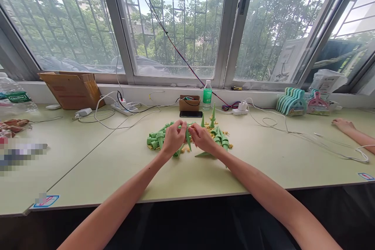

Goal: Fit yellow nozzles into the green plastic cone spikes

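My left hand (175, 137) is closed around the upper part of a green plastic spike (188, 140), whose pointed end hangs down between my two hands. Close beside it, the fingers of my right hand (202, 139) are pinched together near the spike's top; whatever they hold is too small to make out. Several green threaded spike pieces (159, 136) lie heaped to the left, partly behind my left hand. On the right, more green spikes (224, 140) lie in a group, while one spike (213, 116) stands point up. Small yellow pieces (185, 149) are scattered among them.
Behind the pile are a black phone (191, 114), a small cardboard box (187, 104) and a bottle (207, 95). White cables (272, 123) cross the table at right, where another person's hand (343, 125) rests. A larger carton (70, 91) stands back left.
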`<state>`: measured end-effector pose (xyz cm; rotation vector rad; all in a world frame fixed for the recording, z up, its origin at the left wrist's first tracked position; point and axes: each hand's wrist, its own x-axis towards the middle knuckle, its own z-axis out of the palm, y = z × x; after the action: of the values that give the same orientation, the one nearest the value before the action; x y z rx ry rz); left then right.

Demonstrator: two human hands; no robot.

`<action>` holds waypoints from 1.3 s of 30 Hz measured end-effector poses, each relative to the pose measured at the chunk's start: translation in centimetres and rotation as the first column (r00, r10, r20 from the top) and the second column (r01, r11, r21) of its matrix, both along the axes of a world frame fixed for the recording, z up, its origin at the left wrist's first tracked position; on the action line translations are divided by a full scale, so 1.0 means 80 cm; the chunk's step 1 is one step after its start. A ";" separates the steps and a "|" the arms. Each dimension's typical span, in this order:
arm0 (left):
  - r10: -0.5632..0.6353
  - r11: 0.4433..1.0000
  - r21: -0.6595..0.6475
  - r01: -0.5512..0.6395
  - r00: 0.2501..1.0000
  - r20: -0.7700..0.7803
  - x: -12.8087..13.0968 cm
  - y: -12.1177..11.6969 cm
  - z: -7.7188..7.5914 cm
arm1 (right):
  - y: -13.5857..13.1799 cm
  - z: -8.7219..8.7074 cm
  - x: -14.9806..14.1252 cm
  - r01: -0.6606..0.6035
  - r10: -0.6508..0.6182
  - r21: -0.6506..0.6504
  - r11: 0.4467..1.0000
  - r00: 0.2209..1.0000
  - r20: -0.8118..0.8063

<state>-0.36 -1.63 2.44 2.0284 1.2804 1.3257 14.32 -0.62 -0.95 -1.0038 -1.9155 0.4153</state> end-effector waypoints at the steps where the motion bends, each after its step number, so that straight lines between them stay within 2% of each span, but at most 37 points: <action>1: 0.003 1.000 -0.004 -0.003 1.000 0.021 0.000 0.000 0.000 | 0.000 0.000 0.000 -0.004 0.004 0.004 1.000 1.000 -0.004; 5: -0.015 0.998 -0.062 0.025 0.989 0.149 -0.001 0.004 -0.002 | 0.000 -0.001 0.001 -0.023 0.024 0.031 0.999 1.000 -0.001; 11: -0.093 0.966 -0.184 0.182 0.908 0.408 0.000 0.012 -0.004 | 0.001 0.000 0.003 -0.065 0.064 0.085 0.994 0.998 0.012; 16: -0.097 0.944 -0.232 0.235 0.869 0.485 -0.001 0.015 -0.005 | 0.002 0.001 0.004 -0.048 0.044 0.111 0.993 0.998 0.037; 23: -0.086 0.950 -0.235 0.207 0.894 0.439 -0.002 0.012 -0.003 | 0.002 -0.001 0.006 -0.060 0.056 0.079 0.995 0.997 0.053; 30: -0.088 0.974 -0.180 0.140 0.959 0.270 -0.002 0.008 -0.001 | 0.003 -0.001 0.006 -0.028 0.023 0.064 0.998 0.997 0.073; 35: -0.078 0.993 -0.083 0.087 0.992 0.103 -0.002 0.002 -0.004 | 0.005 -0.002 0.008 -0.035 0.030 0.071 0.997 0.997 0.078; 39: -0.070 0.995 -0.061 0.074 0.995 0.068 -0.001 0.001 -0.004 | 0.006 -0.003 0.009 -0.035 0.029 0.075 0.997 0.997 0.075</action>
<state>-0.48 -1.56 2.13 1.9525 1.1942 1.2915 15.03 -0.13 -1.21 -0.9512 -2.0010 0.3244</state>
